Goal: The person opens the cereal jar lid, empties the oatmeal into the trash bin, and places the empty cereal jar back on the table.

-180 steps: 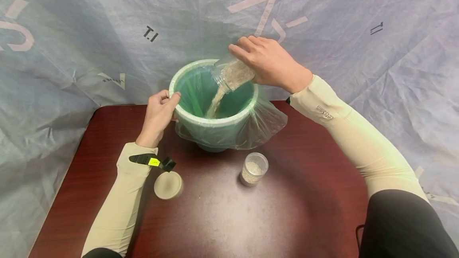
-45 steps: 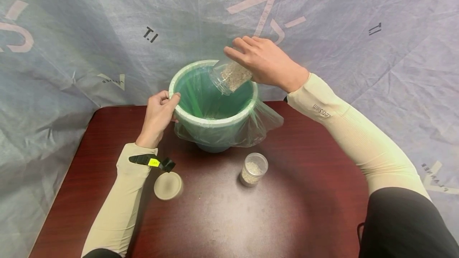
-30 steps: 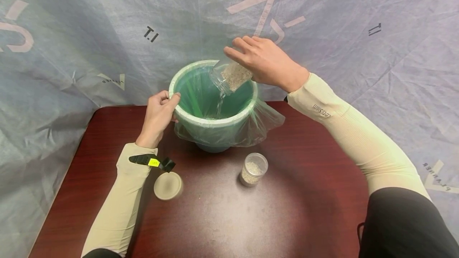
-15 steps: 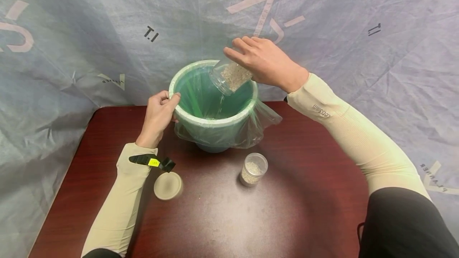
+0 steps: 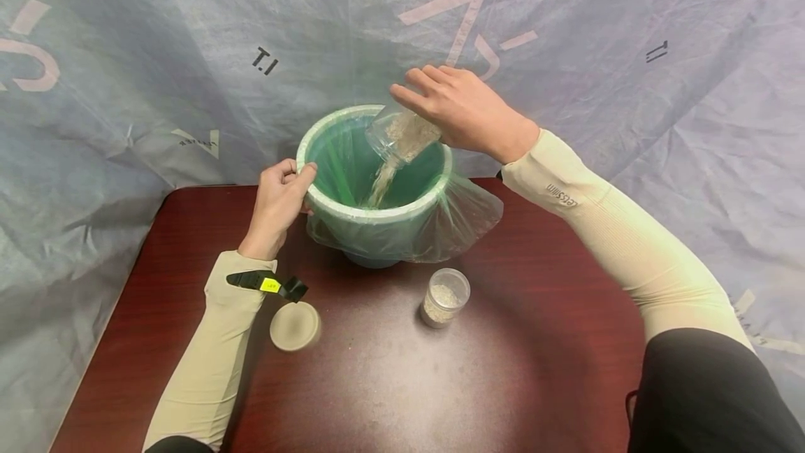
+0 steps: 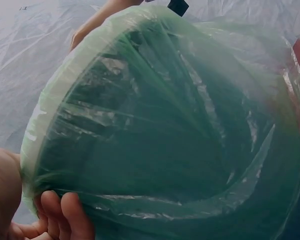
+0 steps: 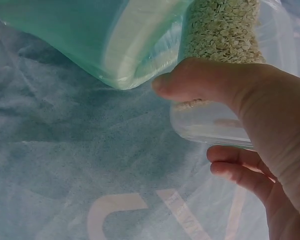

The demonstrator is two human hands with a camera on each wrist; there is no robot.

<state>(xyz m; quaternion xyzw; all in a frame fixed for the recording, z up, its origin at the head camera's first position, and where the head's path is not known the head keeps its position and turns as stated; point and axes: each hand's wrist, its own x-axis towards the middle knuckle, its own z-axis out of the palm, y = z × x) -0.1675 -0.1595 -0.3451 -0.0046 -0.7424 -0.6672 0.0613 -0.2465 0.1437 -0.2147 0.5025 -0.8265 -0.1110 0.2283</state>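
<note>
A bin (image 5: 371, 214) with a pale rim, lined with a clear green plastic bag (image 5: 462, 222), stands at the table's back edge. My left hand (image 5: 277, 205) grips its left rim through the liner, thumb over the top; in the left wrist view curled fingers (image 6: 72, 215) press the bag outside. Over the opening my right hand (image 5: 468, 114) holds a clear jar (image 5: 383, 135) tipped mouth-down to the left. Oat flakes (image 7: 222, 32) fill part of the jar, and a stream of them (image 5: 382, 184) falls into the bin. The bin's bottom is hidden.
Near the table's middle stands a small clear cup (image 5: 445, 299) with pale flakes in it. A round cream lid (image 5: 295, 326) lies beside my left forearm. The dark red table (image 5: 534, 369) meets a grey printed cloth (image 5: 144, 75) behind the bin.
The flow of oats was heavy six seconds ago, nearly stopped, then ran thin; now it is thicker again. The bag's loose right side has puffed outward. The left hand stays put.
</note>
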